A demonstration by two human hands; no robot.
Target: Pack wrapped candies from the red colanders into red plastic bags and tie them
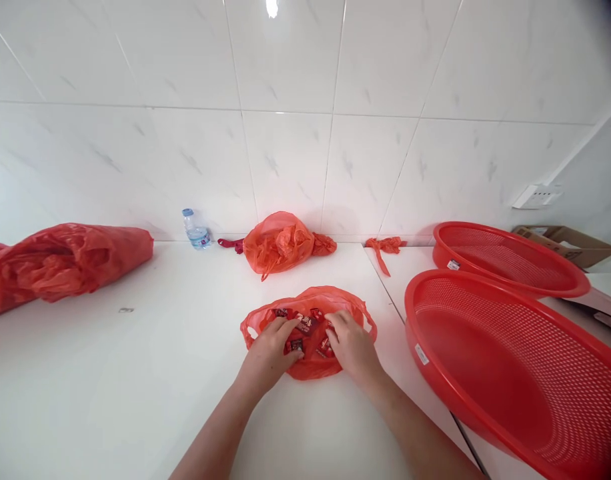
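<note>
Inside the red bag on the bench, its wide mouth giving room, your left hand and right hand touch wrapped packets, fingers half-curled, any grip impossible to tell

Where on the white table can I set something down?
Widest: white tabletop left of the open red plastic bag, nearer than the bulky red plastic bundle. A narrow strip lies between that bag and the round red perforated plastic baskets, which crowd the right.

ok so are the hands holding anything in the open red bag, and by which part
It cannot be told: the left hand and right hand have their fingers at the small wrapped packets, but no clear grip shows.
</note>
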